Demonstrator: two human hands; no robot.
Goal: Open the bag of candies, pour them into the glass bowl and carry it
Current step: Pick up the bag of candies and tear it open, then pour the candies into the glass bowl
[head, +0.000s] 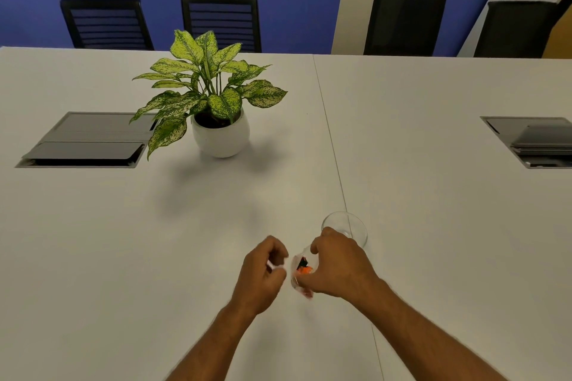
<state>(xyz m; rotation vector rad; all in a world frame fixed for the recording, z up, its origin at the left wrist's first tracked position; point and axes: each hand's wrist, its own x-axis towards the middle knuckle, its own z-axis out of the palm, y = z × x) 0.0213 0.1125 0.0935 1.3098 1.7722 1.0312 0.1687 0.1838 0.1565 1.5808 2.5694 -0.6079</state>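
Observation:
A small clear bag of candies (302, 269) with orange, dark and red pieces inside is held just above the white table. My right hand (337, 266) grips the bag from the right. My left hand (263, 272) pinches a pale strip of the bag's plastic at its left edge, fingers curled. An empty glass bowl (349, 224) stands on the table just beyond my right hand, partly hidden by its knuckles.
A potted plant (216, 108) in a white pot stands at mid-table, left of centre. Two recessed cable hatches (83, 141) (532, 141) lie left and right. Black chairs (221, 20) line the far edge. A seam (334, 145) runs down the table.

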